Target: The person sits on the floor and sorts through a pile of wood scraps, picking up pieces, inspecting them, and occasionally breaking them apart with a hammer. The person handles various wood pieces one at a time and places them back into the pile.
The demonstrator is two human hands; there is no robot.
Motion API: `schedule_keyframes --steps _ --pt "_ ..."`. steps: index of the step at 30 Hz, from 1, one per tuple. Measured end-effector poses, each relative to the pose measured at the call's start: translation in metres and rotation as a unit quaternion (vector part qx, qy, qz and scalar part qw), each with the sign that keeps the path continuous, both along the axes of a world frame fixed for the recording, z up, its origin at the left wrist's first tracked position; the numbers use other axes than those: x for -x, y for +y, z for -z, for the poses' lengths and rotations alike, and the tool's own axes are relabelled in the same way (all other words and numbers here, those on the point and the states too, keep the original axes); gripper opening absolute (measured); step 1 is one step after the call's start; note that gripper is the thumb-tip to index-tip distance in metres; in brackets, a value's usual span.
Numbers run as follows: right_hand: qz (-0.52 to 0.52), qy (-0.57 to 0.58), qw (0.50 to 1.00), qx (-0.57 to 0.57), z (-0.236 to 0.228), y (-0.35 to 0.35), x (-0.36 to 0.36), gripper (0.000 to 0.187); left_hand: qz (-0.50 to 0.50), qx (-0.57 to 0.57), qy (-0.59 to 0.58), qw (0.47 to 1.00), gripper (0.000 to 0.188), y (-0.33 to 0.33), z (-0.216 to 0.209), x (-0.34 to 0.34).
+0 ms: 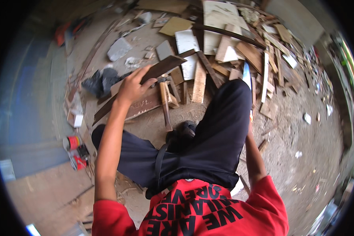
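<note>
My left hand [130,87] is closed on the edge of a long dark wooden board [163,67], which slants up to the right in front of my left knee. Just beside my thumb is a hammer [165,104], its wooden handle pointing down toward my shoes. Most of my right hand [249,126] is hidden behind my raised right knee. From it a handsaw [246,74] points away, its pale bluish blade showing past the knee; its grip is mostly out of sight. Under the board lies a wider brown plank [143,106].
Wood offcuts [198,84] and pale panels [220,17] are heaped ahead. A grey stone slab [118,49] and a black plastic bag [100,83] lie ahead to the left. A red can [72,142] stands by my left knee. Litter dots the dirt floor [295,141] at right.
</note>
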State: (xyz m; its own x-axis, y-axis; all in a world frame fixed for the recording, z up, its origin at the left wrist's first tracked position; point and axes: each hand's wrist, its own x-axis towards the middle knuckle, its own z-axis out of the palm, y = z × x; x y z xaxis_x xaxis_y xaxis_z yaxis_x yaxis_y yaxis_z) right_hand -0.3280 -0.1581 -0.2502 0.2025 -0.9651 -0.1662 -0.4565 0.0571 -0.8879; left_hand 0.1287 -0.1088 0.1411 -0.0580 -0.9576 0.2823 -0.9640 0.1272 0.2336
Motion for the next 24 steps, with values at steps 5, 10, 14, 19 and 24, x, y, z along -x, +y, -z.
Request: schedule_keyframes --steps 5,10,14,19,24 --pt "0.192 0.181 0.948 0.179 -0.109 -0.005 0.146 0.021 0.006 -0.018 0.061 0.998 0.063 -0.035 0.096 0.015" --pt "0.285 -0.046 0.949 0.128 -0.177 0.000 0.178 0.024 -0.059 -0.059 0.071 0.994 0.079 -0.023 0.140 0.022" --pt "0.343 -0.209 0.907 0.123 -0.250 0.021 0.115 0.027 -0.094 -0.101 0.106 0.985 0.068 -0.030 0.154 0.052" --pt "0.362 -0.269 0.885 0.117 -0.271 0.029 -0.002 0.022 -0.200 -0.121 0.116 0.965 0.050 -0.051 0.161 0.079" --pt "0.261 -0.273 0.918 0.119 -0.237 0.023 -0.051 0.011 -0.239 -0.113 0.092 0.960 0.052 -0.081 0.164 0.091"
